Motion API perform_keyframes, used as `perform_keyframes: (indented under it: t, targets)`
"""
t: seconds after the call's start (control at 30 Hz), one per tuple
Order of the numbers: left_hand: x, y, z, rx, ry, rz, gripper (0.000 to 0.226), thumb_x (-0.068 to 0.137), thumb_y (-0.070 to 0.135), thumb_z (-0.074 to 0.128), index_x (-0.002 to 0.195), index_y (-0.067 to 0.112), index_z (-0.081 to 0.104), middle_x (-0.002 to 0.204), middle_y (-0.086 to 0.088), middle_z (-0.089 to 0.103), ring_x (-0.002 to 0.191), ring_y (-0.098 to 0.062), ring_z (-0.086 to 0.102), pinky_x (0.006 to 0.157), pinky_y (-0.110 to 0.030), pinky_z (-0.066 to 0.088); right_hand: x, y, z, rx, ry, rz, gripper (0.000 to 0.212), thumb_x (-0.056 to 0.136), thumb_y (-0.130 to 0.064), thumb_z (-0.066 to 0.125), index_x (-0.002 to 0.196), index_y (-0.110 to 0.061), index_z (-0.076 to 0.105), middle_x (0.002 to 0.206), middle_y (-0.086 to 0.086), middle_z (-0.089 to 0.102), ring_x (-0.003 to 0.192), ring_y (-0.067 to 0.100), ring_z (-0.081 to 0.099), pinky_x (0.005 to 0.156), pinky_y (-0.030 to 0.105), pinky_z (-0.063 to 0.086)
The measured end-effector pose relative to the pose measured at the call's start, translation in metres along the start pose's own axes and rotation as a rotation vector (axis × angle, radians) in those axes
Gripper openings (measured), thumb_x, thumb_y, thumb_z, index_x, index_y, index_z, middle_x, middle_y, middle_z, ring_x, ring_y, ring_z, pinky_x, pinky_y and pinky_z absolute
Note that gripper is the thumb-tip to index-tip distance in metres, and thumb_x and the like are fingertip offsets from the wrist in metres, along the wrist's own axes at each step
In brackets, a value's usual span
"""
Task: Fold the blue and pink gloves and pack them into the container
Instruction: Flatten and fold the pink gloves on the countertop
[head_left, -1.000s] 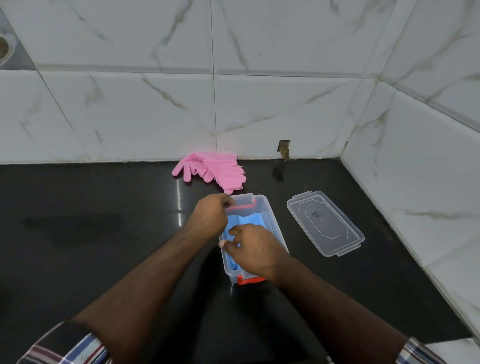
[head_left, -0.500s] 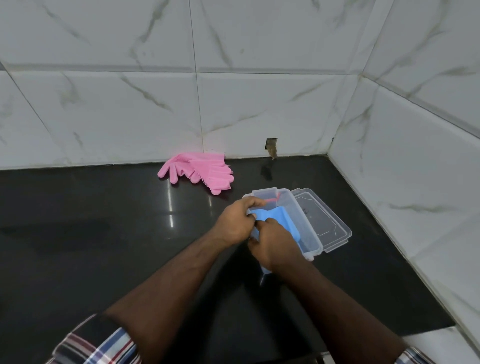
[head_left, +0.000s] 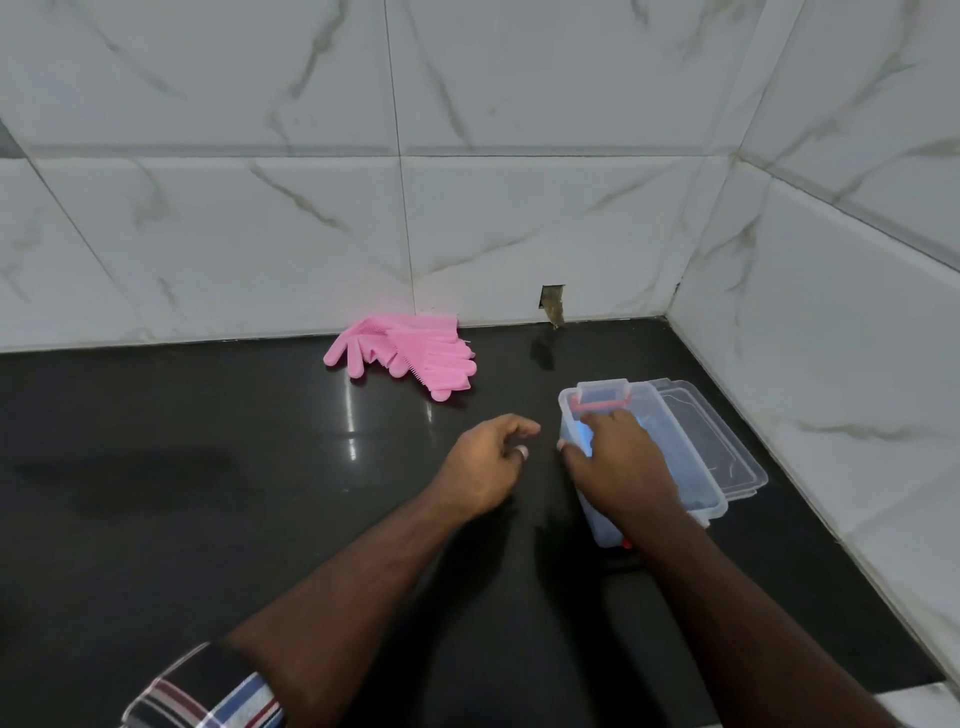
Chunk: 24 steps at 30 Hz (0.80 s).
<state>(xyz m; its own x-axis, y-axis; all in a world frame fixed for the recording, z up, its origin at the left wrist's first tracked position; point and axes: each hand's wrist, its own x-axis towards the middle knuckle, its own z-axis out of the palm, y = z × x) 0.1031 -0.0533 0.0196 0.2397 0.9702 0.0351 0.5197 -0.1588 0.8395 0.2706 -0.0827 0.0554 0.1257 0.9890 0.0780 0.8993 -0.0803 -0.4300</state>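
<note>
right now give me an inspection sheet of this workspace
surface: glossy black countertop, faint smudges and light reflections.
job's things: pink gloves lie unfolded in a heap at the back wall; blue gloves sit inside the clear container; its clear lid lies partly under the container's right side.
clutter: nothing seen.
grip: left hand hovers loosely curled, holding nothing; right hand rests on the container over the blue gloves, thumb at its near wall; whether it holds anything cannot be told.
cables: nothing seen.
surroundings: white marble-look wall tiles behind and to the right, with a chipped hole at the base.
</note>
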Motion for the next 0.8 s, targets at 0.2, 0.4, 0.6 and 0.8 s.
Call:
perform_keyframes:
  t: [0.2, 0.4, 0.6, 0.8]
  targets:
    - [0.001, -0.03, -0.027, 0.113, 0.081, -0.107, 0.03, 0.089, 0.007, 0.059, 0.117, 0.016, 0.067, 0.117, 0.002, 0.07, 0.105, -0.013, 0.066, 0.091, -0.017, 0.044, 0.008, -0.058, 0.023, 0.116, -0.08, -0.124, 0.033, 0.092, -0.029, 0.058, 0.123, -0.019, 0.066, 0.119, 0.002, 0.067, 0.11, 0.019, 0.062, 0.095, 0.032, 0.045]
    - [0.004, -0.055, -0.05, 0.127, 0.081, -0.201, 0.033, 0.089, 0.009, 0.058, 0.121, 0.016, 0.066, 0.112, 0.0, 0.072, 0.1, -0.016, 0.067, 0.092, -0.025, 0.048, 0.034, -0.081, 0.059, 0.392, -0.247, 0.099, 0.011, 0.085, -0.025, 0.069, 0.089, -0.018, 0.076, 0.092, -0.004, 0.075, 0.09, 0.014, 0.067, 0.086, 0.028, 0.05]
    - [0.025, -0.074, -0.074, 0.125, 0.1, -0.277, 0.032, 0.091, 0.014, 0.06, 0.123, 0.018, 0.064, 0.115, 0.003, 0.07, 0.104, -0.014, 0.066, 0.093, -0.022, 0.046, 0.082, -0.092, 0.087, 0.692, -0.202, 0.345, 0.011, 0.076, -0.023, 0.072, 0.077, -0.011, 0.074, 0.07, -0.002, 0.071, 0.065, 0.017, 0.063, 0.07, 0.036, 0.056]
    - [0.056, -0.089, -0.097, 0.026, 0.151, -0.32, 0.031, 0.089, 0.012, 0.062, 0.12, 0.017, 0.065, 0.112, 0.004, 0.069, 0.1, -0.014, 0.066, 0.095, -0.028, 0.049, 0.15, -0.106, 0.11, 0.836, -0.163, 0.409, 0.042, 0.079, -0.02, 0.075, 0.118, -0.01, 0.063, 0.107, 0.007, 0.061, 0.094, 0.023, 0.06, 0.085, 0.037, 0.048]
